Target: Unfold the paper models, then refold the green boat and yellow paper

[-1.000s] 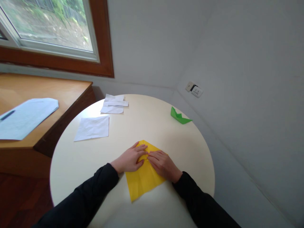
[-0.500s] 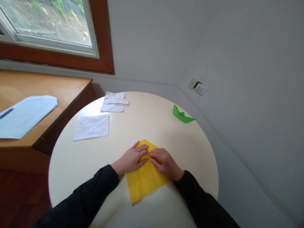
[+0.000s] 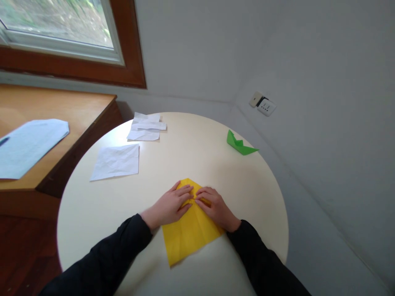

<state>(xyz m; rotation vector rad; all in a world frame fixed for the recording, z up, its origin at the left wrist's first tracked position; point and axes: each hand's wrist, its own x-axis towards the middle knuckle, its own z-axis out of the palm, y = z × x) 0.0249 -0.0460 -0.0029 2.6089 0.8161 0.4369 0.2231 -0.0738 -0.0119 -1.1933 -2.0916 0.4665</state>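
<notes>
A folded yellow paper (image 3: 188, 236) lies flat near the front of the round cream table (image 3: 92, 205). My left hand (image 3: 168, 205) rests palm down on the paper's upper left part, fingers spread a little. My right hand (image 3: 217, 208) presses on the upper right part, with its fingers curled toward the middle fold. The fingertips of both hands meet at the centre, just below the paper's pointed far tip. Both arms wear black sleeves.
A green paper boat (image 3: 240, 144) sits at the table's far right edge. A creased white sheet (image 3: 115, 161) and a small pile of white slips (image 3: 145, 127) lie at the far left. A wooden desk (image 3: 77, 111) with a light blue paper (image 3: 27, 144) adjoins the left.
My right hand has slid a little up the paper, its fingers curling in toward the centre fold. The camera has tipped slightly, shifting the scene up and left.
</notes>
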